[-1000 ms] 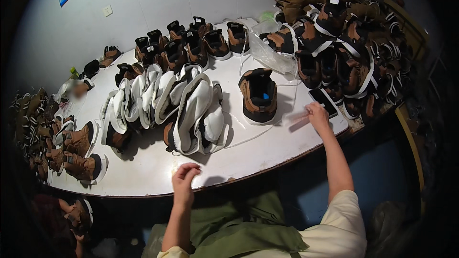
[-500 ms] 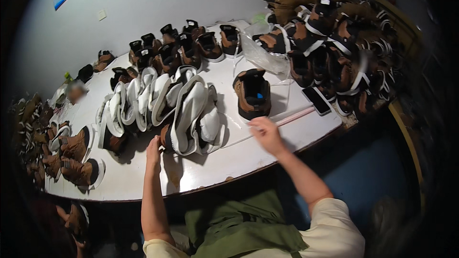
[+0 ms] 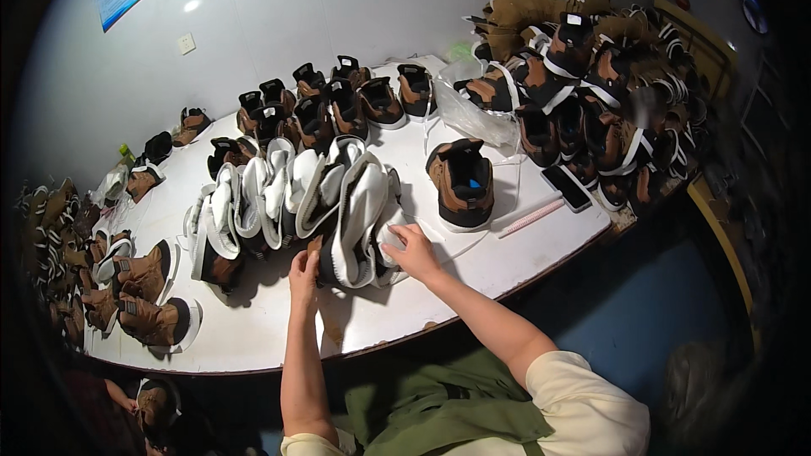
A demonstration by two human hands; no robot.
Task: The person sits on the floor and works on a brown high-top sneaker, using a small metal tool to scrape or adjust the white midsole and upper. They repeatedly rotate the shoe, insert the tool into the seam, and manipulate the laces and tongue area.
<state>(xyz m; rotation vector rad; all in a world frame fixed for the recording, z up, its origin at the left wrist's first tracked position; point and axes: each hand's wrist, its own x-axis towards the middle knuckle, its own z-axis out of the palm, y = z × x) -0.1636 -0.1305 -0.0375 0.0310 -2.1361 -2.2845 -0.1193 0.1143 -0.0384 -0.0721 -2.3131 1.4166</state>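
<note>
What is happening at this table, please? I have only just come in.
A person has both bare hands at the right end of a row of white-soled shoes on a white table. The right hand touches the last white sole, and the left hand is close by, near the brown part. To the right, one brown-and-black shoe stands upright, beside a pink rod and a phone.

Shoe workshop, by the looks. Wht worktable (image 3: 262, 333) covered w/ brn/blk shoes (image 3: 461, 194), big shoe pile (image 3: 583, 84) at R end; wearer in grn apron (image 3: 443, 414), co-worker's hand (image 3: 126, 404) at btm L.
</note>
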